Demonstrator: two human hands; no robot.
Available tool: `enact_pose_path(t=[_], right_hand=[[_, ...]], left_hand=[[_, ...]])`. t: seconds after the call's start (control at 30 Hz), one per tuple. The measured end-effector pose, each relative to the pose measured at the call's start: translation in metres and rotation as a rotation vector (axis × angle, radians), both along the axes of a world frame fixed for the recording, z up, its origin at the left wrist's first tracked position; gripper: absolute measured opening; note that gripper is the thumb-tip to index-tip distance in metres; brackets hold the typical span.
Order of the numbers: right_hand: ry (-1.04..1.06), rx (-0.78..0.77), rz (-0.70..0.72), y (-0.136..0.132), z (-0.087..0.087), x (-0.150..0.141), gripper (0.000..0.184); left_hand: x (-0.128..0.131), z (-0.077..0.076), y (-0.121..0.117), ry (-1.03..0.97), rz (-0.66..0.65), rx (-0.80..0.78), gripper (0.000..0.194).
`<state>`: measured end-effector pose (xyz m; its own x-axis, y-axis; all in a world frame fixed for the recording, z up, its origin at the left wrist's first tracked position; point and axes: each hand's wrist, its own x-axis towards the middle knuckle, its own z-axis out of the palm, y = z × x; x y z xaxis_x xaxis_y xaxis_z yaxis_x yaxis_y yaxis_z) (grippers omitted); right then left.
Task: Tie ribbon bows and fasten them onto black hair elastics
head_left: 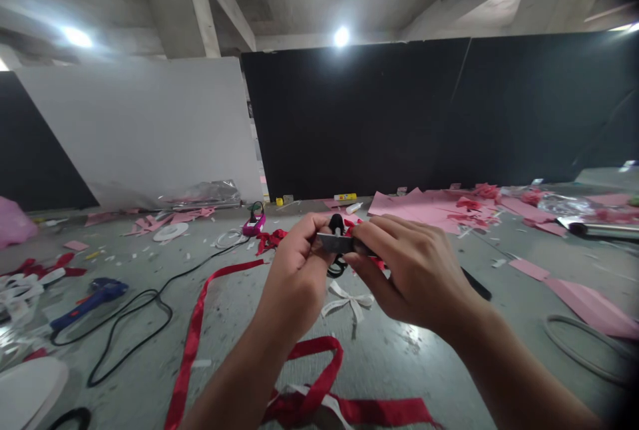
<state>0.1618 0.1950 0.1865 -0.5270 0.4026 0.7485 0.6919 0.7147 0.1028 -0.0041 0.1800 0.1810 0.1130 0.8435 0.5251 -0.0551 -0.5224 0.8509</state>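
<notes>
My left hand (297, 270) and my right hand (412, 263) are raised together above the floor, both closed on a small grey strip of ribbon (335, 242) held between their fingertips. A black rounded object (337, 222) shows just behind the strip, and I cannot tell whether it is held. Directly below the hands, a white ribbon bow (347, 302) lies on the floor. A long red ribbon (200, 313) runs from under my left forearm toward the middle of the floor.
A blue glue gun (92, 300) with a black cable (144, 323) lies at the left. Pink paper sheets (424, 207) and scraps cover the far right. A pink power block (253, 223) sits ahead. White discs (27, 390) are at the lower left, and a grey hose loop (584, 350) at the right.
</notes>
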Motion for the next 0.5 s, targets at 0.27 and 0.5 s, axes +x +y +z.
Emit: enact_pose_path(t=[0.27,0.5], right_hand=[[-0.001,-0.014,-0.009,0.0003,-0.0004,-0.0016,0.024],[0.006,-0.021,-0.006,0.0011,0.0002,-0.0004,0.024]], left_hand=[[0.0032,-0.0044,-0.0002,0.038,0.027,0.014,0.017],[0.0020,-0.0047,0.0011,0.023,0.092,0.056,0.013]])
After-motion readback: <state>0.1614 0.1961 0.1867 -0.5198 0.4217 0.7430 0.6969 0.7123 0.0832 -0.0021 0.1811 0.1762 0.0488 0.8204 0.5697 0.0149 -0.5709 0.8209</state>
